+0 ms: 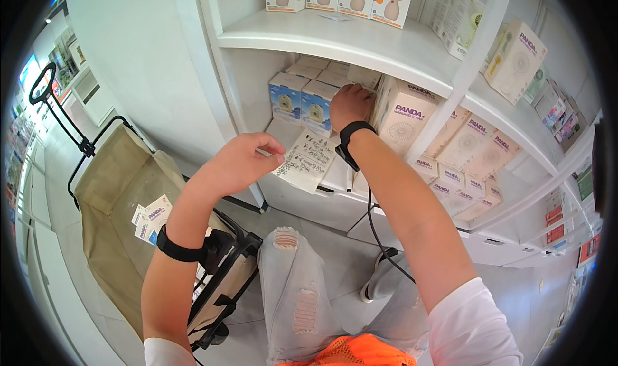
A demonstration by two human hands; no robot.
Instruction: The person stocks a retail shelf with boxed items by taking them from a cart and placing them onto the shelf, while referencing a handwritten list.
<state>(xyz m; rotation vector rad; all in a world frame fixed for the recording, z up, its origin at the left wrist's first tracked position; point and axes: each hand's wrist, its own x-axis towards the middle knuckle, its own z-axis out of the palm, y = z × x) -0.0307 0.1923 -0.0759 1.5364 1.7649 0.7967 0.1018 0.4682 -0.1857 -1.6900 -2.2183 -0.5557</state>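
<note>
So, handwritten sheet (306, 160) is lying at shelf (282, 131) front edge, probably for reading; left fingers (270, 142) curling loosely, right fingers (364, 95) I can't tell.

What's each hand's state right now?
Left hand: loosely curled at the note; grip can't be told.
Right hand: among the boxes, fingertips hidden; grip can't be told.

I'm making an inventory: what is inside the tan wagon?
The tan wagon holds a few white boxes; the left forearm and its black wristband hide part of the interior, so anything behind them can't be seen.
</note>
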